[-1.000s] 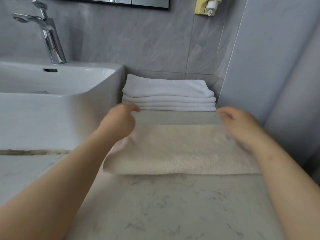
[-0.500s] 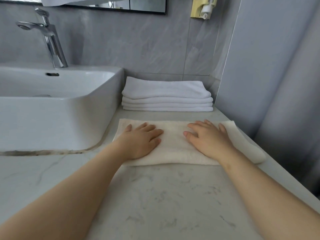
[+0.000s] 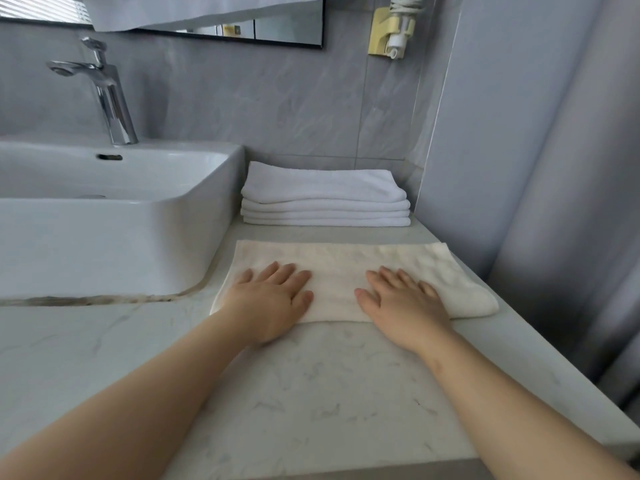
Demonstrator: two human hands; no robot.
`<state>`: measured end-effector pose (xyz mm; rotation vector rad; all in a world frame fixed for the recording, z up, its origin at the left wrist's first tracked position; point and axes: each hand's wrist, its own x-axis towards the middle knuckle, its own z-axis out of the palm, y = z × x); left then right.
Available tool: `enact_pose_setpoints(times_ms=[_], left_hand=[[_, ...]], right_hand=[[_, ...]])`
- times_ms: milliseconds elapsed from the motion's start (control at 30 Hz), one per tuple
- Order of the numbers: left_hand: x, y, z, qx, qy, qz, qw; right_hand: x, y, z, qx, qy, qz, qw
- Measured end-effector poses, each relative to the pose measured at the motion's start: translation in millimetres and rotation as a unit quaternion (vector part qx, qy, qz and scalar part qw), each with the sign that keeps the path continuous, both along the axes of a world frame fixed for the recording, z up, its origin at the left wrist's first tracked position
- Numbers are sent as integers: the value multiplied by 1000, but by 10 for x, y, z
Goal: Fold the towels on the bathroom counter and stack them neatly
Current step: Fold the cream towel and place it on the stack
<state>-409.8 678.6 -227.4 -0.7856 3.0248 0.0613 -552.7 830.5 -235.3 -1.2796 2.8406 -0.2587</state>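
While white towels (image 3: pixel 325 194) sit stacked, left hand (image 3: pixel 273 299) and right hand (image 3: pixel 405 303) — fingers flat — press cream towel (image 3: pixel 339 268).

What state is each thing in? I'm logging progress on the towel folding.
Cream towel: folded, flat on counter.
White towel stack: folded, stacked by the wall.
Left hand: flat on cream towel.
Right hand: flat on cream towel.
Faucet: no water running.

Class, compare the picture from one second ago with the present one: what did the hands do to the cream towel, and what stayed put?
Both hands let go of the cream towel's far edge after folding it toward the person, then came down flat: left hand and right hand now press on the narrower folded towel. The stack of white towels, the sink and the faucet stayed in place.
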Motion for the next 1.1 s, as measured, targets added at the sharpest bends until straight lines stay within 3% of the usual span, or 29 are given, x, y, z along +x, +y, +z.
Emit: enact_pose_setpoints(times_ms=[333, 433, 600, 867, 1000, 1100], left_hand=[[282, -82, -98, 27, 105, 131, 985], [322, -104, -94, 28, 135, 185, 973], [289, -238, -6, 64, 178, 240, 952], [148, -410, 231, 162, 121, 297, 933], [123, -456, 181, 261, 208, 288, 898], [151, -440, 180, 397, 312, 238, 830]], right_hand=[[-239, 435, 29, -78, 50, -180, 979], [-301, 466, 53, -109, 22, -247, 963], [-364, 427, 50, -117, 31, -278, 953], [-521, 292, 68, -139, -4, -313, 939], [-572, 268, 84, -165, -28, -315, 934], [-592, 228, 67, -180, -7, -305, 935]])
